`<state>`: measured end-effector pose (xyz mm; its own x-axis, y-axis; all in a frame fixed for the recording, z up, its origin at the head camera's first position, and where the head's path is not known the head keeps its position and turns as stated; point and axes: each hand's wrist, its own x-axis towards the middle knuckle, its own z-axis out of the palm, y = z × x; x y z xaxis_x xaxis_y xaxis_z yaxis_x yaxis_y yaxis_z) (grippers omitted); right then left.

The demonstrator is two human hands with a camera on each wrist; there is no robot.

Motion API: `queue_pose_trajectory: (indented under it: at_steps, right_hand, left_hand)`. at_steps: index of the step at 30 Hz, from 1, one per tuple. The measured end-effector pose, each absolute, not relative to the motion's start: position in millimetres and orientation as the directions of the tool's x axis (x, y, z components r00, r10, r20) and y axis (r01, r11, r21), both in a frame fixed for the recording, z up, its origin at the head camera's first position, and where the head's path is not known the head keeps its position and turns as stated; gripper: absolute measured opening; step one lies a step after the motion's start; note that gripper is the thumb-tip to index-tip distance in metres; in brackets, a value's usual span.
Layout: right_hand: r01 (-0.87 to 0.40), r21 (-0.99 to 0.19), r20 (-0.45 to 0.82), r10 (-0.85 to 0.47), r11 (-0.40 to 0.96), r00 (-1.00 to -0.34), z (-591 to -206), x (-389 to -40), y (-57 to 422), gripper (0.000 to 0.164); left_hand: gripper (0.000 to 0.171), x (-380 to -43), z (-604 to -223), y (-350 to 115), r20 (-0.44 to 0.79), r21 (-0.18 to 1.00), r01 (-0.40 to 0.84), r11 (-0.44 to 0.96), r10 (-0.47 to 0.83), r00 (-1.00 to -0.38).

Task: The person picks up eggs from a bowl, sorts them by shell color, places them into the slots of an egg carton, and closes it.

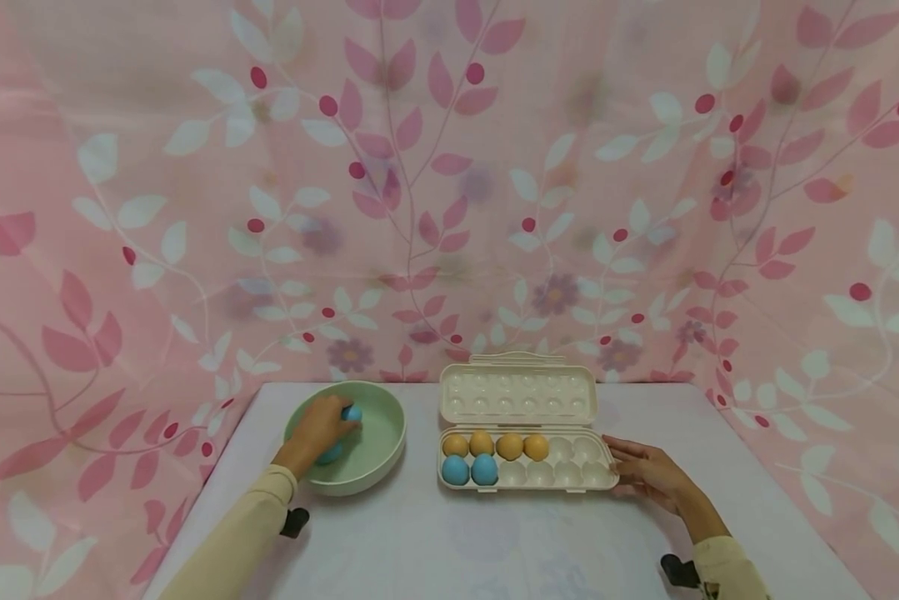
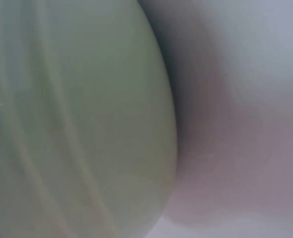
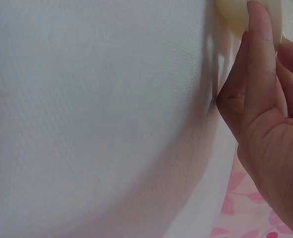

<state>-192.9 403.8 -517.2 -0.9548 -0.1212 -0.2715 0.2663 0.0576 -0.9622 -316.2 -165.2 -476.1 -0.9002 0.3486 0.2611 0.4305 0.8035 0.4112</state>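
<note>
My left hand (image 1: 320, 427) is inside the pale green bowl (image 1: 389, 437) and pinches a blue ball (image 1: 353, 413) between thumb and fingers. Another blue ball (image 1: 331, 453) lies in the bowl below that hand, partly covered by it. To the right stands a cream egg carton (image 1: 561, 475) with its lid (image 1: 518, 396) raised at the back. Several orange balls (image 1: 510, 446) fill the left of its back row; two blue balls (image 1: 455, 470) sit at the left of the front row. My right hand (image 1: 651, 473) holds the carton's right end with its fingertips.
A white cloth (image 1: 494, 550) covers the table. Pink leaf-patterned fabric (image 1: 434, 208) hangs behind and at both sides. In the left wrist view, the bowl's outer wall (image 2: 121, 124) fills the left half.
</note>
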Motion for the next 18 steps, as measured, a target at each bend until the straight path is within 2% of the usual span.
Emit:
queue_pose_trajectory:
  at_steps: [4,9,18]
  right_hand:
    - [0.265,-0.963,-0.27,-0.124,0.056,-0.955,-517.5,-193.0,403.9,0.067]
    - [0.266,-0.962,-0.271,-0.125,0.054,-0.954,-518.8,-193.3,404.3,0.067]
    - [0.273,-0.96,-0.279,-0.115,0.063,-0.954,-519.8,-193.9,404.6,0.067]
  left_hand:
    - [0.018,-313.9,-471.6,-162.6,0.325,0.435,0.474,0.766,0.357,-0.876]
    - [0.045,-310.5,-466.0,-157.7,0.384,0.416,0.519,0.747,0.373,-0.845]
    - [0.044,-303.5,-462.7,-148.5,0.537,0.409,0.597,0.69,0.347,-0.769]
